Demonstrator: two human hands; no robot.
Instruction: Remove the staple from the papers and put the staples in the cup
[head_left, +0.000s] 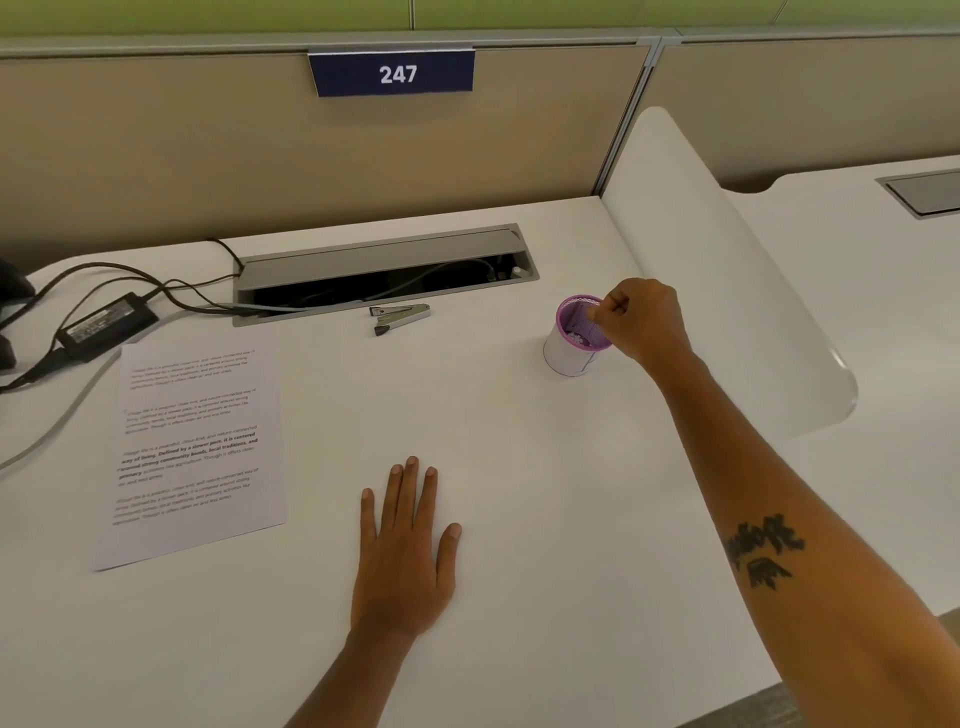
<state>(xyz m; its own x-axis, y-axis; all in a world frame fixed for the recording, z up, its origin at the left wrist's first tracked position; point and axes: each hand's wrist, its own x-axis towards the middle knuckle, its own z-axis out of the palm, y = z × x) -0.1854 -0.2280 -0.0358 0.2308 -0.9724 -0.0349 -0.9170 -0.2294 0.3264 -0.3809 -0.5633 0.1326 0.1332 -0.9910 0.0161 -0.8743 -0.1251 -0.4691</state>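
A purple mesh cup (574, 332) with a white paper band stands on the white desk at the right. My right hand (641, 322) hovers over its right rim, fingertips pinched together above the opening; whether a staple is between them is too small to tell. A few small pale bits lie at the cup's bottom. My left hand (408, 551) lies flat on the desk, palm down, fingers spread, holding nothing. Printed papers (195, 447) lie at the left. A metal staple remover (400, 318) lies behind the desk's middle.
An open cable tray (384, 278) is set in the desk behind the staple remover. A black power adapter (106, 325) and cables lie at the far left. A white curved divider (727, 270) stands to the right of the cup. A sign reads 247.
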